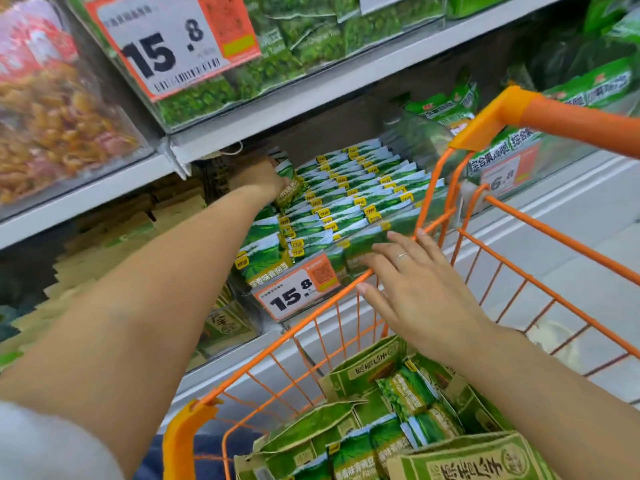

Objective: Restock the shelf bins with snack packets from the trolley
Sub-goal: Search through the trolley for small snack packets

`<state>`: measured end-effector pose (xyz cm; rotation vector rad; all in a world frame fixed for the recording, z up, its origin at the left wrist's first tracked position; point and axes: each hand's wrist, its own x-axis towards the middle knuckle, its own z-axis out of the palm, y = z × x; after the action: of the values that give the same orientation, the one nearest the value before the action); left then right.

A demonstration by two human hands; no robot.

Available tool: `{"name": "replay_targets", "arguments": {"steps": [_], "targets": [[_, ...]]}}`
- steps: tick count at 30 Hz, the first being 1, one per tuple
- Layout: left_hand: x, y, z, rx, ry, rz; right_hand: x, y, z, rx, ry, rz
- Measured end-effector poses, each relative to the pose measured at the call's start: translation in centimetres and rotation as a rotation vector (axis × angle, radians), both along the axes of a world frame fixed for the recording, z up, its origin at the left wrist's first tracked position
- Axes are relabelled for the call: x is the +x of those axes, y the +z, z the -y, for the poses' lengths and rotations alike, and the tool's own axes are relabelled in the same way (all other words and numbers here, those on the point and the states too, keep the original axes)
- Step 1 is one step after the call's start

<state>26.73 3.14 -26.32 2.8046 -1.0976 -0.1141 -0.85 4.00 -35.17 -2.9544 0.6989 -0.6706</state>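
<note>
My left hand (258,176) reaches deep into the middle shelf bin (298,292) and grips a green snack packet (289,188) at the bin's back left corner. The bin holds several rows of green and white packets (356,195) standing on edge. My right hand (415,282) hovers with fingers spread over the orange trolley's (491,119) front rim, near the bin's front right corner, holding nothing. In the trolley below lie opened green cardboard cartons (367,368) with more green packets (405,393) inside.
A shelf board (311,95) hangs low over the bin, with a large 15.8 price tag (166,46) on the bin above. Orange snacks (52,126) fill the bin at upper left. A bin of larger green bags (502,161) stands to the right, behind the trolley handle.
</note>
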Motion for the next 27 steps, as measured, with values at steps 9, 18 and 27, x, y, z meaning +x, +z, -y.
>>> {"name": "replay_targets", "arguments": {"steps": [9, 18, 27], "targets": [[0.9, -0.1, 1.2, 0.091, -0.145, 0.226, 0.0, 0.5, -0.1, 0.028, -0.009, -0.037], [2.7, -0.7, 2.3, 0.07, -0.26, 0.283, 0.1, 0.7, -0.2, 0.032, -0.025, -0.058], [3.5, -1.9, 2.4, 0.072, -0.222, 0.394, -0.1, 0.9, -0.3, 0.034, -0.018, -0.042]]}}
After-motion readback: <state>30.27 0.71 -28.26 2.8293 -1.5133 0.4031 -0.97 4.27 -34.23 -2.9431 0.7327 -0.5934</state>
